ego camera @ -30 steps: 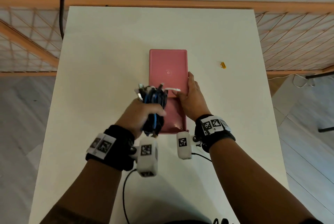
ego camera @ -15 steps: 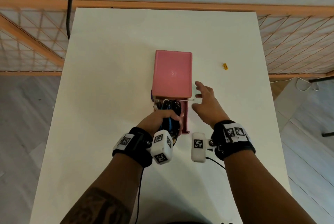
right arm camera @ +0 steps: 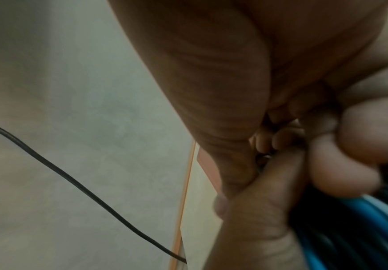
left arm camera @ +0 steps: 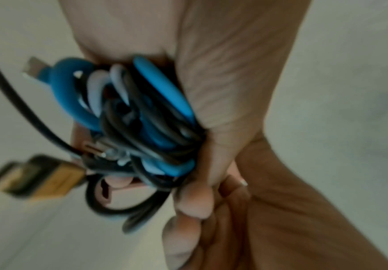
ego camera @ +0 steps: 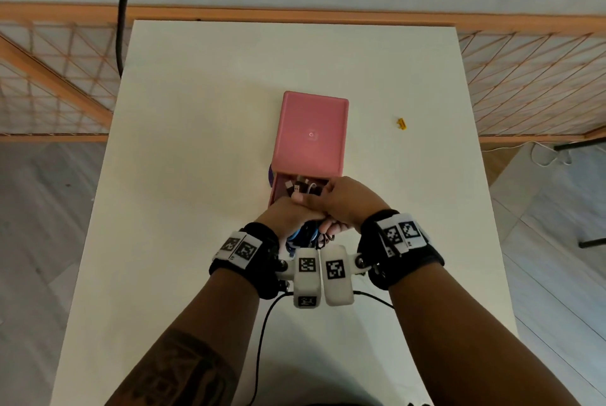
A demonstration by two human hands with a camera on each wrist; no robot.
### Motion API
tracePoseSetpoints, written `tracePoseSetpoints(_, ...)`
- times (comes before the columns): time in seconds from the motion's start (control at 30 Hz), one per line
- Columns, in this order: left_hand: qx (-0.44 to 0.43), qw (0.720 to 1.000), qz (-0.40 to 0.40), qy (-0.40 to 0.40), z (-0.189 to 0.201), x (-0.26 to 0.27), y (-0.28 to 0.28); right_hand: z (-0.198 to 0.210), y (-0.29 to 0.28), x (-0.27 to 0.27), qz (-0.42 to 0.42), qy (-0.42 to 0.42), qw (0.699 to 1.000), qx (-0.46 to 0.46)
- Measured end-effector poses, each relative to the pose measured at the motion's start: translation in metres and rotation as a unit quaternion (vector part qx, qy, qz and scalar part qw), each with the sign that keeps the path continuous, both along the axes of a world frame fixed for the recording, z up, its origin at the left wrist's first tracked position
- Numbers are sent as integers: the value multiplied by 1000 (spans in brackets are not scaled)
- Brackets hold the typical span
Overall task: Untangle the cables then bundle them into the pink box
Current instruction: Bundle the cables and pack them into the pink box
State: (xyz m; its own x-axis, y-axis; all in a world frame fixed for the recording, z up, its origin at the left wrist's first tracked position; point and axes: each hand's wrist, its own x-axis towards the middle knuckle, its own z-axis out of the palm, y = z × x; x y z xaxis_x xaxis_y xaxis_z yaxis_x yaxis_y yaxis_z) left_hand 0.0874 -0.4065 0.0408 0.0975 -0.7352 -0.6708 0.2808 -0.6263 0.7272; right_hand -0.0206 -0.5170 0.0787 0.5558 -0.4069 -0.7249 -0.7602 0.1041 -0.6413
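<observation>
The pink box [ego camera: 313,133] lies on the white table [ego camera: 183,149] with its long axis running away from the person, its lid slid toward the far end and the near end open. The left hand [ego camera: 288,215] grips the cable bundle [left arm camera: 142,118] at that open end. The right hand [ego camera: 351,202], half a second ago spread apart beside the box, now clasps the bundle too, fingers curled round it.

You wore black wristbands [ego camera: 249,254] with white checker-marker tags. White camera pods [ego camera: 306,277] with thin black cables hung inside each wrist. A tattoo [ego camera: 177,369] marked your left forearm.
</observation>
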Motion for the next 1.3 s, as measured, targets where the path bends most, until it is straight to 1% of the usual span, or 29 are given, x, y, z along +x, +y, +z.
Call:
tracePoseSetpoints(0.03,-17,1000,7,-4,0,2,1,-2,0,1,-1,3,1000,-9)
tracePoseSetpoints(0.07,-35,999,21,11,1,3,2,-4,0,2,-4,5,1000,-22)
tracePoseSetpoints(0.1,-59,996,43,54,-1,5,4,-8,-1,3,-9,5,999,-37)
tracePoseSetpoints(0.17,-87,978,99,164,2,6,11,-14,-3,5,-27,6,997,-68)
tracePoseSetpoints(0.2,-79,972,120,188,4,7,14,-17,-3,6,-34,7,996,-81)
tracePoseSetpoints(0.23,-64,972,133,185,4,9,17,-20,-3,7,-36,6,995,-92)
tracePoseSetpoints(0.27,-40,980,129,149,7,10,20,-22,-2,7,-36,5,994,-103)
tracePoseSetpoints(0.3,-7,990,113,82,8,12,21,-24,-1,8,-36,7,993,-115)
tracePoseSetpoints(0.33,25,996,83,-14,9,14,20,-25,0,9,-37,10,991,-128)
tracePoseSetpoints(0.37,44,990,35,-132,9,16,18,-26,2,10,-39,15,989,-141)
tracePoseSetpoints(0.4,55,966,-27,-250,8,17,16,-27,3,10,-42,20,987,-153)
tracePoseSetpoints(0.43,59,927,-83,-361,5,17,15,-29,5,11,-46,24,986,-161)
tracePoseSetpoints(0.47,65,884,-107,-450,5,18,14,-31,6,12,-52,27,984,-167)
tracePoseSetpoints(0.5,71,850,-101,-512,5,20,13,-33,7,14,-61,29,983,-172)
tracePoseSetpoints(0.53,66,826,-76,-555,7,23,11,-34,9,16,-69,31,981,-177)
tracePoseSetpoints(0.57,46,816,-49,-574,3,28,11,-35,10,18,-75,35,980,-183)
tracePoseSetpoints(0.6,16,823,-24,-567,0,32,11,-35,11,19,-78,39,977,-193)
tracePoseSetpoints(0.63,-16,842,-15,-539,-5,35,12,-34,12,20,-81,42,975,-204)
tracePoseSetpoints(0.67,-40,858,-21,-511,-9,37,13,-33,14,20,-87,41,972,-213)
tracePoseSetpoints(0.7,-54,867,-41,-493,-12,38,16,-32,16,21,-94,37,970,-220)
tracePoseSetpoints(0.77,-58,869,-81,-485,-17,41,17,-34,22,21,-107,27,966,-233)
tracePoseSetpoints(0.83,-23,866,-106,-488,-19,47,12,-38,28,22,-119,10,963,-242)
tracePoseSetpoints(0.87,-16,863,-104,-494,-20,51,7,-40,29,22,-122,3,962,-245)
tracePoseSetpoints(1.03,-10,869,-6,-495,-17,60,-11,-41,22,23,-144,-21,958,-248)
tracePoseSetpoints(1.1,-37,894,-10,-447,-17,68,-15,-41,24,24,-151,-32,958,-240)
tracePoseSetpoints(1.13,-56,910,-25,-410,-18,71,-14,-42,25,25,-153,-37,958,-239)
tracePoseSetpoints(1.17,-64,919,-48,-385,-18,73,-12,-42,25,25,-155,-44,957,-240)
tracePoseSetpoints(1.23,-89,919,-74,-377,-21,70,-3,-41,25,27,-157,-49,957,-237)
tracePoseSetpoints(1.3,-99,922,-51,-371,-24,58,8,-42,27,29,-157,-48,959,-232)
